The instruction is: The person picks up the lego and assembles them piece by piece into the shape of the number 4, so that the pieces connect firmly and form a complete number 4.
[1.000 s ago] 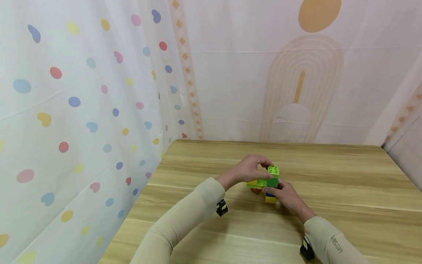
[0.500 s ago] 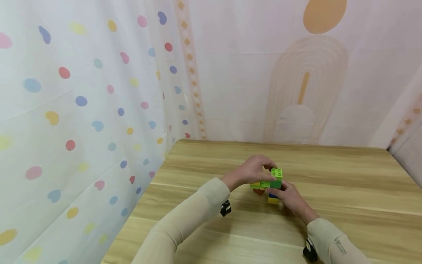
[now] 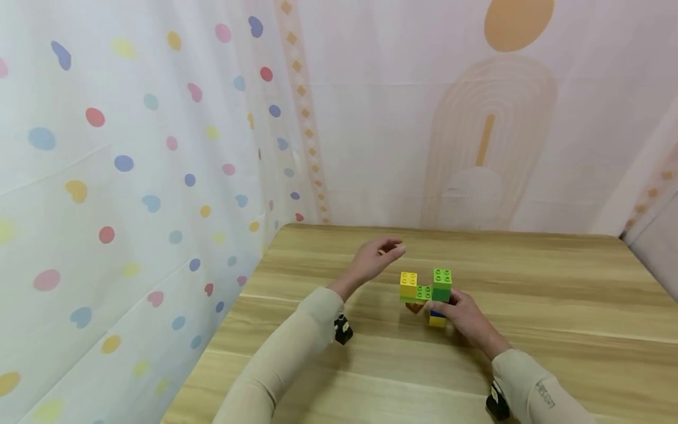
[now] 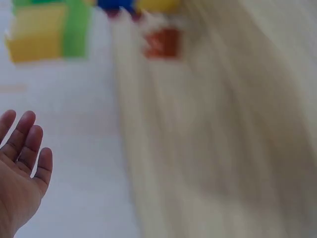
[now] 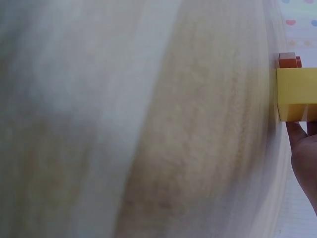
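Note:
A toy brick build stands in the head view. At its left is a yellow brick (image 3: 408, 285) on a lime plate (image 3: 424, 292); at its right, a lime brick (image 3: 442, 277) tops a dark green brick (image 3: 441, 294). Beneath are a blue brick (image 3: 436, 314) and a lower yellow brick (image 3: 436, 322). My right hand (image 3: 468, 321) grips this right-hand column, thumb in front; its other fingers are mostly hidden behind. My left hand (image 3: 372, 260) is raised to the left of the bricks, touching nothing, fingers loosely bent.
An orange-red brick (image 4: 166, 43) sits below the plate's left part, blurred in the left wrist view. The wooden table (image 3: 556, 282) extends around the build. A patterned curtain (image 3: 371, 147) hangs behind the table's far edge, and a dotted one (image 3: 159, 224) at the left.
My left hand has let go of the upper green bricks and moved left, away from the build, uncovering the yellow brick. My right hand keeps its grip in about the same place.

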The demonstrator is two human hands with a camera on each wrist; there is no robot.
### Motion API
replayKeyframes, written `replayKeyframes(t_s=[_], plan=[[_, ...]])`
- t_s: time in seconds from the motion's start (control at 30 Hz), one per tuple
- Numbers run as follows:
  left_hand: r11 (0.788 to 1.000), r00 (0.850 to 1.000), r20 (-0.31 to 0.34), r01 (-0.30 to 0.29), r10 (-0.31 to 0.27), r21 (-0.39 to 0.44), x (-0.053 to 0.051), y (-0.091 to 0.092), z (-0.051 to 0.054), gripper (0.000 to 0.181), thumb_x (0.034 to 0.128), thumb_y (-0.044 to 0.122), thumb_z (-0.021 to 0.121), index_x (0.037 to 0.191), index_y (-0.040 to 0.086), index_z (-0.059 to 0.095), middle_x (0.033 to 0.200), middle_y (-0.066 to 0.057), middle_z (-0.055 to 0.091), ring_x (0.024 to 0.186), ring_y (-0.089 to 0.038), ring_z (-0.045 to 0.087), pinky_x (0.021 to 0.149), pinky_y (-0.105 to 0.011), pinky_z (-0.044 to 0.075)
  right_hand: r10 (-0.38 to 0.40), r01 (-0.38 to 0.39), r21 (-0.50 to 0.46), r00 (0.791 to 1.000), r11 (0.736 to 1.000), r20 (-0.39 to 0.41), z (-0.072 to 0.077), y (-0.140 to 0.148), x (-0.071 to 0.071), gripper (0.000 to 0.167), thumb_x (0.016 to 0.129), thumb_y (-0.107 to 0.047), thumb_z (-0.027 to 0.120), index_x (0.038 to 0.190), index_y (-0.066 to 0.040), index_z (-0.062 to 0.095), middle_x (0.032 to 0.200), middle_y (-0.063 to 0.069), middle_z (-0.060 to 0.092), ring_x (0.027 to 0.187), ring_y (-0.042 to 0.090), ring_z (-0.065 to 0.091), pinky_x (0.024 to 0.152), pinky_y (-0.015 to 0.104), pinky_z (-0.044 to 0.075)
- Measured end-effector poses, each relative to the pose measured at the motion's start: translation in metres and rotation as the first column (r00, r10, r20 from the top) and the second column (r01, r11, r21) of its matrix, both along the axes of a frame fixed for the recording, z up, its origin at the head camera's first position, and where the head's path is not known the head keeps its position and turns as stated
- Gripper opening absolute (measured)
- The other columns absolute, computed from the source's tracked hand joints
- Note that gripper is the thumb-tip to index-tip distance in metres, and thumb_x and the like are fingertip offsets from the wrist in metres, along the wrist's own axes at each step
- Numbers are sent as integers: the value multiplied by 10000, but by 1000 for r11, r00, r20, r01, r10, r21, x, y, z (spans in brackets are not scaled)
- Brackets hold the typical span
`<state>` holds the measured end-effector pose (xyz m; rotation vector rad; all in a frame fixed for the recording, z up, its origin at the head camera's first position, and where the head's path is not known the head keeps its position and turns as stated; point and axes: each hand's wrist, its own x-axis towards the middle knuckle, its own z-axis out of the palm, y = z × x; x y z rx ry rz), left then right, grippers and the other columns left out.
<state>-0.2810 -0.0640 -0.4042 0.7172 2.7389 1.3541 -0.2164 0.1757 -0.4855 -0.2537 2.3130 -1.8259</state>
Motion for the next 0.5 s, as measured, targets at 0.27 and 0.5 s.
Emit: replayKeyframes(t_s=[0.27,0.5], plan=[[992,990,140,-16,34,-127,-4,-36,-49,516,940,368,684,1366,94,587,1232,-47,620,1105,-191,558,923,-390,478,12,-12,-16,1000,1000,-6,4,0,1,508,948,-317,689,1305,24,571,1243,155,629,1045,191,576,877,293,461],[969,986,155,93,-59,-228,0,-16,-70,579,881,392,757,1344,85,593,1230,-42,634,1108,-159,584,951,-318,471,1,-1,-4,1000,1000,3,1,7,0,511,954,-319,681,1311,26,561,1244,167,629,1039,200,588,882,310,471]])
